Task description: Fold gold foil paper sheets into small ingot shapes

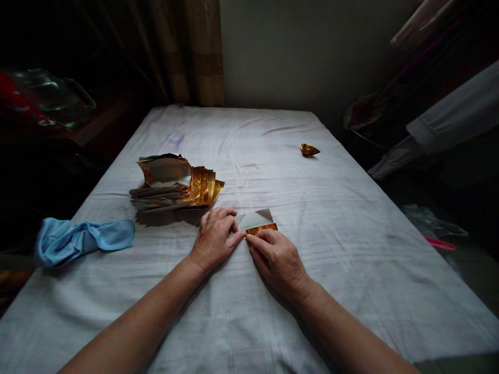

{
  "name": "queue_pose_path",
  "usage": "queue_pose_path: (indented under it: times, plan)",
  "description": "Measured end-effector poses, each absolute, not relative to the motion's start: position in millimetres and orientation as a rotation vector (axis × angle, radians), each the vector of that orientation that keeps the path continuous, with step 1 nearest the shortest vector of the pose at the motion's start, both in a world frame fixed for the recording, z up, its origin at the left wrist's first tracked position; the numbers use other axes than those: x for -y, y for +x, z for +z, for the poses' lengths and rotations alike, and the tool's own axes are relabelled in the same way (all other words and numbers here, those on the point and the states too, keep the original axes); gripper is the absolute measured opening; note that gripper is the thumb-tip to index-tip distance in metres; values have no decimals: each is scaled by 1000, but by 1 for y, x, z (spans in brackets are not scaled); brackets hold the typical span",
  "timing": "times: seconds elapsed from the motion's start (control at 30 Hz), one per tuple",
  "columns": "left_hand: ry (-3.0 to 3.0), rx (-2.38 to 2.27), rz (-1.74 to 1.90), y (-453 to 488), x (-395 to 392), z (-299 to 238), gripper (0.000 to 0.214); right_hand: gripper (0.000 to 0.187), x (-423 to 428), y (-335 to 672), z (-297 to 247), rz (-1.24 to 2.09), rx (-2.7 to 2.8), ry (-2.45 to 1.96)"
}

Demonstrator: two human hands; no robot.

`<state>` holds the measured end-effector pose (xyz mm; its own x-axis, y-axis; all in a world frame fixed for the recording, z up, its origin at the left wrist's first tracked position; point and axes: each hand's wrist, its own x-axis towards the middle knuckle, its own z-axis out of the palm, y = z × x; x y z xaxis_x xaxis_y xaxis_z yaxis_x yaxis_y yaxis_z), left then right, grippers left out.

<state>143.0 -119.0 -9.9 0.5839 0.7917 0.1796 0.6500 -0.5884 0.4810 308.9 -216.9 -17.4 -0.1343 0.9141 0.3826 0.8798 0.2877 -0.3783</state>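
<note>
A sheet of gold foil paper [255,219] with a pale grey back lies on the cloth in front of me, its near edge folded up so a gold strip shows. My left hand [217,235] rests over the paper's left end, fingers curled and thumb pressed at the fold. At the near edge my right hand [278,259] pinches the gold strip, its thumb and fingertips close to the left thumb. The paper's left end is hidden under the left fingers. Beyond my left hand stands a stack of bent gold foil papers [171,184]. A small folded gold paper ingot [309,150] sits at the far right.
A white cloth [343,249] with wrinkles covers the table. A crumpled blue cloth [86,240] lies at the left edge. Off to the left is a glass jug [52,98]. A patterned curtain [200,52] hangs behind, and white fabric [456,109] hangs at the right.
</note>
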Motion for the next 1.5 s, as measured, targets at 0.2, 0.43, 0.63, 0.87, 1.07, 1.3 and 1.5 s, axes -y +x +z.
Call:
queue_pose_path:
  times: [0.2, 0.43, 0.63, 0.87, 1.07, 1.3, 1.5]
  plan:
    - [2449, -1179, 545, 143, 119, -10, 16, 27, 219, 309, -14, 37, 2158, -1620]
    - [2426, -1193, 544, 144, 121, -9, 15, 24, 226, 312, -13, -78, 2218, -1590]
    - [2424, -1174, 548, 143, 116, -11, 12, 21, 228, 317, -13, -75, 2225, -1578]
    - [2427, -1253, 685, 140, 116, -13, 14, 24, 231, 317, -14, -57, 2190, -1581]
    - [2783, -935, 779, 131, 149, -7, 30, 26, 232, 315, -14, -19, 2162, -1629]
    - [2938, -929, 769, 132, 170, -7, 32, 26, 232, 315, -12, -25, 2158, -1626]
    - [2868, -973, 625, 132, 171, -13, 36, 29, 232, 315, -13, 28, 2156, -1639]
